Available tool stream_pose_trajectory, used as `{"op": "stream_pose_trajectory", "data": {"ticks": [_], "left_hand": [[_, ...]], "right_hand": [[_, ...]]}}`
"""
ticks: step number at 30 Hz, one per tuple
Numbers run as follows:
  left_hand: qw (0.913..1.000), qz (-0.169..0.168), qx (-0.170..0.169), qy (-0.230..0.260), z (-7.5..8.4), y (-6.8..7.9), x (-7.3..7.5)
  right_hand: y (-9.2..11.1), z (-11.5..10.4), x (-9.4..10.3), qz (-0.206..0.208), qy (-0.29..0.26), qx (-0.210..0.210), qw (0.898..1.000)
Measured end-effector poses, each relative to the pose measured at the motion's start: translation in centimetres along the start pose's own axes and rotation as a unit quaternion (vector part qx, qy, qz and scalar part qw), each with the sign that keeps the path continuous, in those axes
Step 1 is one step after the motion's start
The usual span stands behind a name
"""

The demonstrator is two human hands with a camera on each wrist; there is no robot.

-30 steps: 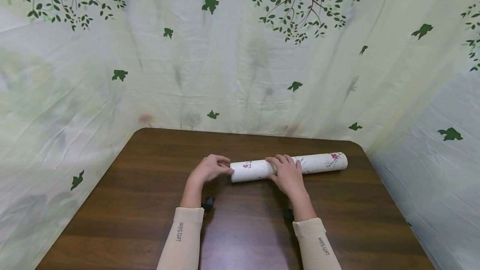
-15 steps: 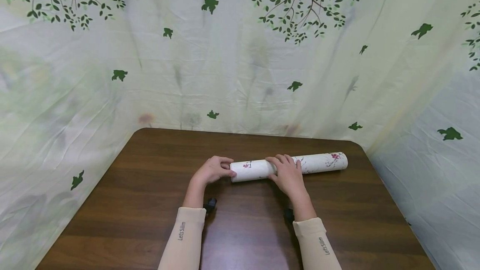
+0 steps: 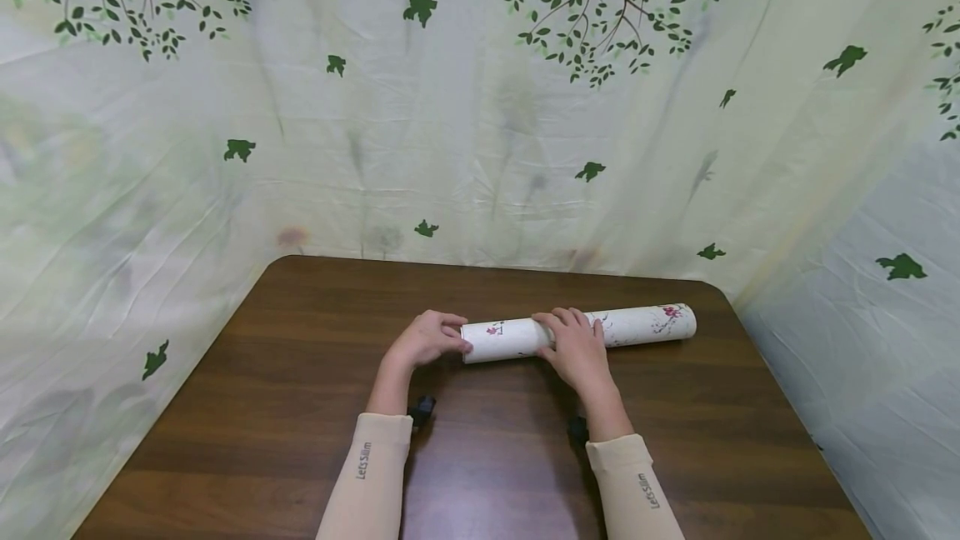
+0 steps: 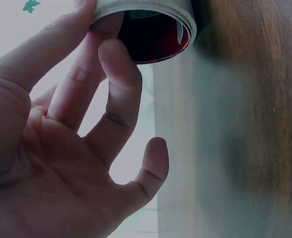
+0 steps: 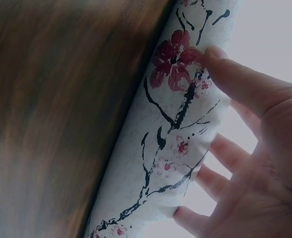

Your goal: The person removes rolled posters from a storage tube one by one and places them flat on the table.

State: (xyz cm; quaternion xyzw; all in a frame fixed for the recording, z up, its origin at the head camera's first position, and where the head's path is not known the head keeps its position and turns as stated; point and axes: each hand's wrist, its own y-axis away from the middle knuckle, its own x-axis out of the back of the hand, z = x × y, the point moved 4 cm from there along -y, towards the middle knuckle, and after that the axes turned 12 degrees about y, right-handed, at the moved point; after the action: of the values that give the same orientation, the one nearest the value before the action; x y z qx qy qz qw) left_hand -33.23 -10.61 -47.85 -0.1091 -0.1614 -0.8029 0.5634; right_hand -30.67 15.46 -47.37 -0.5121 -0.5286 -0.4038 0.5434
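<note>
While the white roll [image 3: 637,327] lies slightly aslant on the brown table [image 3: 480,482], toward its far edge, the left hand [image 3: 426,340] pinches the rim of the roll's left end, thumb outside and a finger within the dark opening, which shows red inside. The right hand [image 3: 579,354] grips the roll near mid-length, thumb on the near side, fingers spread over it. Blossoms [image 5: 175,60] and black branches [image 5: 185,104] decorate its surface. Beige sleeves [image 3: 369,482] cover both forearms; a leaf-patterned curtain [image 3: 480,123] hangs beyond.
</note>
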Motion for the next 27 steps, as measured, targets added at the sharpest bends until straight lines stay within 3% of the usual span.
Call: {"op": "stream_pose_trajectory", "data": {"ticks": [11,27], "left_hand": [[0.999,-0.017,0.019,0.037,-0.15,0.28,0.18],[0.999,-0.038,0.018,0.015,-0.76,0.42,0.58]], "right_hand": [[-0.33,0.39,-0.21,-0.003,-0.01,-0.002,1.0],[-0.21,0.59,-0.19,-0.001,-0.016,-0.004,1.0]]}}
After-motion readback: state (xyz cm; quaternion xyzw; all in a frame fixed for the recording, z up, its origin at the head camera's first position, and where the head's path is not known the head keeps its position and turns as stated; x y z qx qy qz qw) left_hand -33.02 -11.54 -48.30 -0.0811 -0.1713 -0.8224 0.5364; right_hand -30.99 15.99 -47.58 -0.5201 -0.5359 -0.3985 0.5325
